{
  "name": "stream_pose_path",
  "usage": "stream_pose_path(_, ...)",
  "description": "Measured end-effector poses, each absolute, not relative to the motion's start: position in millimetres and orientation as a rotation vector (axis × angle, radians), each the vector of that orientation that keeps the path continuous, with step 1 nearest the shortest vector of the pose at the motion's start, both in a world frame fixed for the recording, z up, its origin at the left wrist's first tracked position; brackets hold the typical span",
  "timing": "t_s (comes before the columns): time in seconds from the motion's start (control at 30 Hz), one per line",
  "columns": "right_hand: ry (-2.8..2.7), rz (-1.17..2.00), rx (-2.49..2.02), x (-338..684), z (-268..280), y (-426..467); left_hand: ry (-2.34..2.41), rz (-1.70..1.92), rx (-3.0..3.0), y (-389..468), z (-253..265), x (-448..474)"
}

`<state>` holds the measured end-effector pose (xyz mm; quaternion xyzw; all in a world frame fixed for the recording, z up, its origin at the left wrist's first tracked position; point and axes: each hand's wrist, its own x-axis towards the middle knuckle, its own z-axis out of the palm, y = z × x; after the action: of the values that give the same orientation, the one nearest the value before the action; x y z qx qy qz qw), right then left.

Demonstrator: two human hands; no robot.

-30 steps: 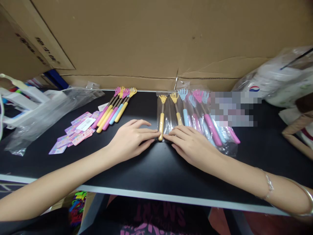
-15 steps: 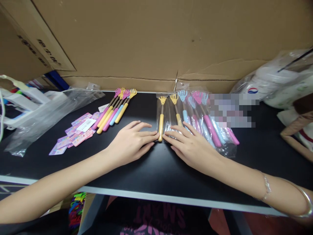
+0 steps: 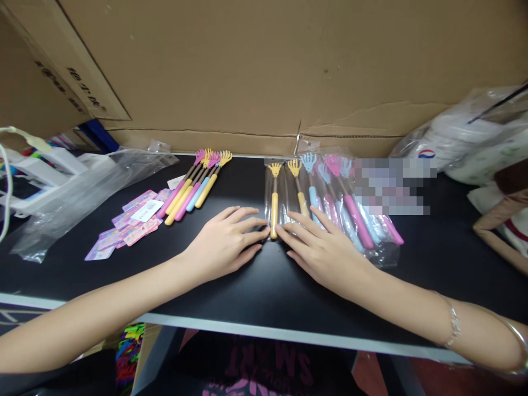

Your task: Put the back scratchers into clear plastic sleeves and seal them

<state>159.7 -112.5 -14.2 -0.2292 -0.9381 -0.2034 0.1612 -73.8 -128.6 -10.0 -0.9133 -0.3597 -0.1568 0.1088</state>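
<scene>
A yellow back scratcher [image 3: 274, 214] in a clear plastic sleeve lies on the black table, its claw end pointing away from me. My left hand [image 3: 226, 242] rests at its left, fingers stretched, fingertips at the sleeve's lower end. From the right, my right hand [image 3: 325, 247] reaches to the same end, fingers spread, index fingertip beside the handle. Several more bagged back scratchers, among them a pink one [image 3: 357, 220], fan out beyond my right hand, which partly covers them. Left of my hands lies a bunch of unbagged back scratchers [image 3: 192, 195].
Purple and pink cards [image 3: 142, 231] lie at the left, near empty clear bags [image 3: 66, 198] and a white plastic stand [image 3: 61, 165]. A cardboard wall [image 3: 264, 71] closes off the back. On the right are a bagged white cup [image 3: 445, 140] and a blurred-out patch.
The view has shifted very slightly. Both hands stay at the lower end of the yellow back scratcher's sleeve, fingers outstretched.
</scene>
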Motion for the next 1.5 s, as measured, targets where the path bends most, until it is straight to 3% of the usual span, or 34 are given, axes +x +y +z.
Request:
stream_pose_path(0.4,-2.758,-0.075,-0.775,164.3,0.0,-107.4,-1.040,-0.470,-2.748,-128.5,-13.1,-74.0)
stream_pose_path(0.63,-2.752,0.059,-0.763,165.8,0.6,-104.5,-1.046,-0.455,-2.762,-128.1,-12.8,-73.5)
stream_pose_path(1.23,-2.672,-0.098,-0.670,165.2,-7.1,-97.8,-1.177,-0.577,-2.794,-121.9,-12.9,-75.9)
stream_pose_path(1.5,-2.650,-0.010,-0.697,166.1,-10.6,-98.6,-1.193,-0.626,-2.756,-120.2,-12.8,-76.3)
